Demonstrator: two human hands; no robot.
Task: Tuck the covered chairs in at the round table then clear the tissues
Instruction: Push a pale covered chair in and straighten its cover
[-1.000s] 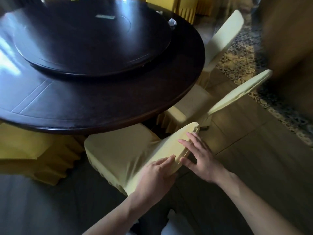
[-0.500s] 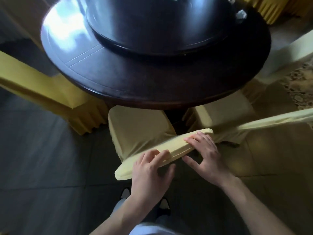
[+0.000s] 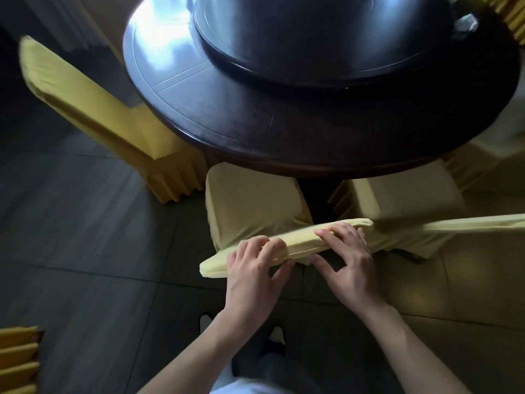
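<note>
Presently, left to right: left hand (image 3: 252, 275), fingers curled over the chair (image 3: 250, 203) back's top edge; right hand (image 3: 350, 263) likewise, both gripping to push it under the table (image 3: 284, 132), centre frame. Tissue (image 3: 466, 24): upper right.

A yellow-covered chair (image 3: 250, 206) stands with its seat front under the rim of the dark round table (image 3: 284, 132). More covered chairs flank it, left (image 3: 93, 109) and right (image 3: 397, 200). A crumpled tissue (image 3: 466, 22) lies at the table's far right edge.
</note>
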